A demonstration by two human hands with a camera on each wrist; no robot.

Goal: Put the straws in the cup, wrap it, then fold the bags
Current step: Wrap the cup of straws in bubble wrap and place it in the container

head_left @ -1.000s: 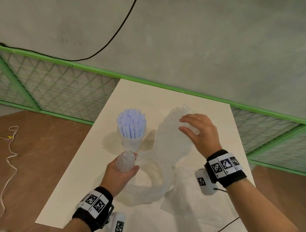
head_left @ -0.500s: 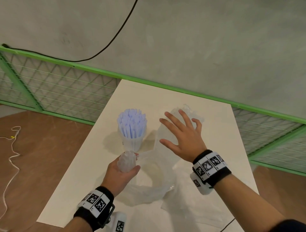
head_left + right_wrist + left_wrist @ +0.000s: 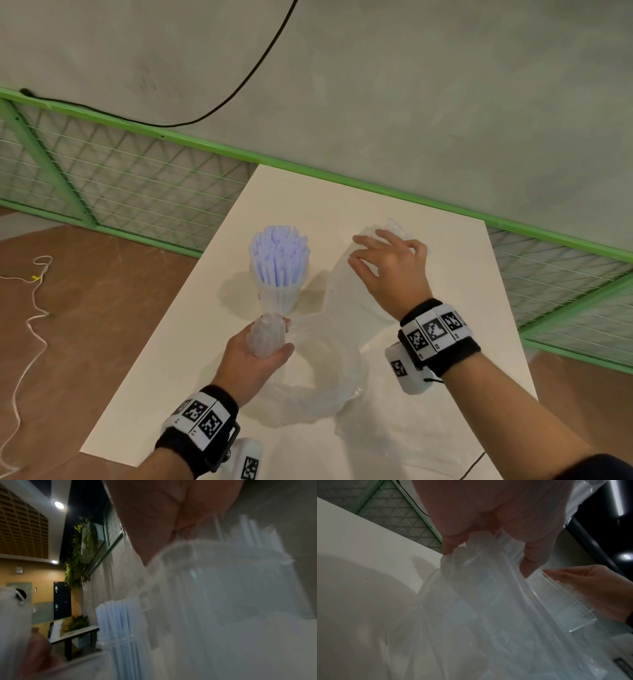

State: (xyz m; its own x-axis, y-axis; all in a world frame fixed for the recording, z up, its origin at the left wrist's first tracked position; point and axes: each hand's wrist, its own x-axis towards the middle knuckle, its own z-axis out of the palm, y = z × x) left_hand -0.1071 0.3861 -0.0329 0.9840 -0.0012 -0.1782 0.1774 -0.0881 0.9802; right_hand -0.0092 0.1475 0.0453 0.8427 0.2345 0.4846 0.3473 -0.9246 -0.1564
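Over the far bag, my right hand has curled from a flat spread, pinching its plastic. Bare table lies right, toward its edge. Left hand clutches bunched bag just before the cup of straws.

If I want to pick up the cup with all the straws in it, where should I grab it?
Probably best around the lower wall of the cup, coming from the side. The straws stand up out of its top and fan out, so a grab from above would likely push them over.
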